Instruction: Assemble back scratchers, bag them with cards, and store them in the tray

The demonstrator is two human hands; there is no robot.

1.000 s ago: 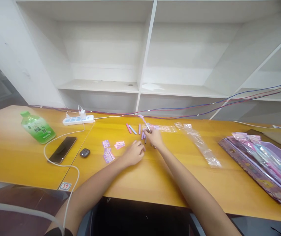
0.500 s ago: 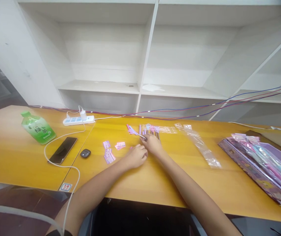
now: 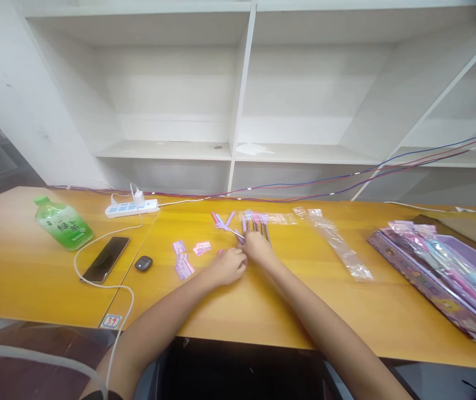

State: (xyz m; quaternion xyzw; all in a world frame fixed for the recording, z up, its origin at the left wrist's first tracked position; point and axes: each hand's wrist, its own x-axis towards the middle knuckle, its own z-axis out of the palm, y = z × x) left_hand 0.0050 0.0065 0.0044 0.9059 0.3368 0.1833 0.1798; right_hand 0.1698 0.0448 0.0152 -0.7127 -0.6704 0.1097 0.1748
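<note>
My right hand (image 3: 258, 248) is closed around a thin metal-shafted back scratcher (image 3: 234, 231), its purple hand-shaped end pointing left and away from me. My left hand (image 3: 232, 266) lies on the table against it, fingers curled; whatever they hold is hidden. A small pink piece (image 3: 220, 251) shows by its knuckles. Just beyond the hands lie several more back scratchers (image 3: 256, 220) side by side, with purple and pink parts and metal shafts. Pink and blue sticks (image 3: 215, 217) rest to their left. Small printed pink-purple cards (image 3: 184, 266) are spread left of my left hand.
Clear plastic sleeves (image 3: 342, 247) lie to the right. A purple printed box (image 3: 421, 283) with wrapped items stands at far right. Leftward are a black earbud case (image 3: 143, 263), a phone (image 3: 107, 259), a green tea bottle (image 3: 63, 224), a power strip (image 3: 133, 208) and a white cable (image 3: 126, 286).
My right hand has drawn slightly nearer to me, uncovering more of the scratchers' shafts. My left hand stays nearly in place. The whole view has shifted a little.
</note>
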